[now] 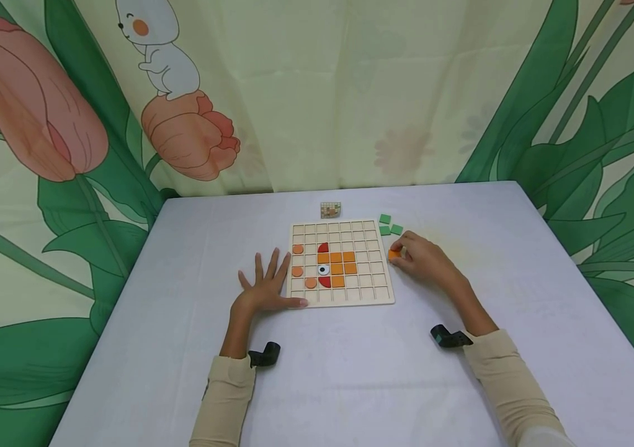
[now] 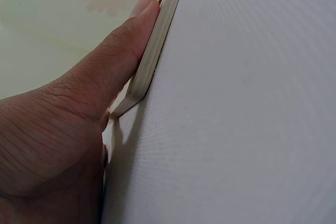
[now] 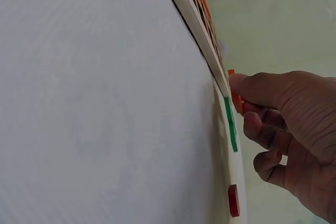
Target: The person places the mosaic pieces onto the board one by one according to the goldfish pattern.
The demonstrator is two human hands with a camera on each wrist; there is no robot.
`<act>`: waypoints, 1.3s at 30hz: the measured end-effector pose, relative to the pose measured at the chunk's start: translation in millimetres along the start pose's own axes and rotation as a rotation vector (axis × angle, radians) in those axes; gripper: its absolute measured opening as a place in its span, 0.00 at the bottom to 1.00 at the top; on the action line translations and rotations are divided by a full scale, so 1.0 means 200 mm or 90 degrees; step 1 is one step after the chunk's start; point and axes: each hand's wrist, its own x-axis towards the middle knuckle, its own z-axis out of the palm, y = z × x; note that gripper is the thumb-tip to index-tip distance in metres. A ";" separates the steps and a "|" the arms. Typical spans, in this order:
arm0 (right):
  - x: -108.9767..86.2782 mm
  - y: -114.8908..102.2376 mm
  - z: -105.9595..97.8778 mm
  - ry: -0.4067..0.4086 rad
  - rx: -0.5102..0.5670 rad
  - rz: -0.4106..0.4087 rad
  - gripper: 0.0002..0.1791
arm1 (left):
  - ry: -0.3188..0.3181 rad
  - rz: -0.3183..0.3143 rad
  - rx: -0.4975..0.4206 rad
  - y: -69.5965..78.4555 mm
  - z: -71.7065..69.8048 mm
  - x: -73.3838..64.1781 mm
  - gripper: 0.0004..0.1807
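A pale wooden grid board [image 1: 371,302] lies on the table. On it are several orange square tiles [image 1: 348,268], two red rounded tiles [image 1: 324,282], an eye tile [image 1: 324,270] and three orange round tiles [image 1: 297,271]. My left hand [image 1: 263,292] spreads its fingers along the board's left edge, thumb lying over the near-left corner; the left wrist view shows that thumb [image 2: 121,51] against the rim. Just off the right edge, my right hand [image 1: 425,259] pinches an orange tile [image 1: 394,254] between thumb and index finger, its other fingers loosely bent.
Several green square tiles [image 1: 385,219] lie by the board's far-right corner. A red piece [image 3: 233,201] shows on the table in the right wrist view. Beyond the board is a small patterned card [image 1: 330,210]. A printed curtain [image 1: 306,93] hangs behind the white table [image 1: 350,372].
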 end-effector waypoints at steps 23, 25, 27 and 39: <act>-0.04 -0.31 0.12 -0.071 0.013 -0.091 0.17 | -0.002 -0.005 0.007 0.00 0.00 0.00 0.67; -0.03 -0.32 0.13 -0.073 0.013 -0.102 0.17 | -0.003 -0.006 0.004 0.00 0.00 0.00 0.67; -0.03 -0.32 0.14 -0.074 0.008 -0.116 0.16 | -0.004 -0.006 0.004 0.00 0.00 0.00 0.67; 0.00 -0.36 0.18 -0.063 -0.023 -0.181 0.15 | 0.001 -0.005 0.006 0.01 -0.01 -0.01 0.67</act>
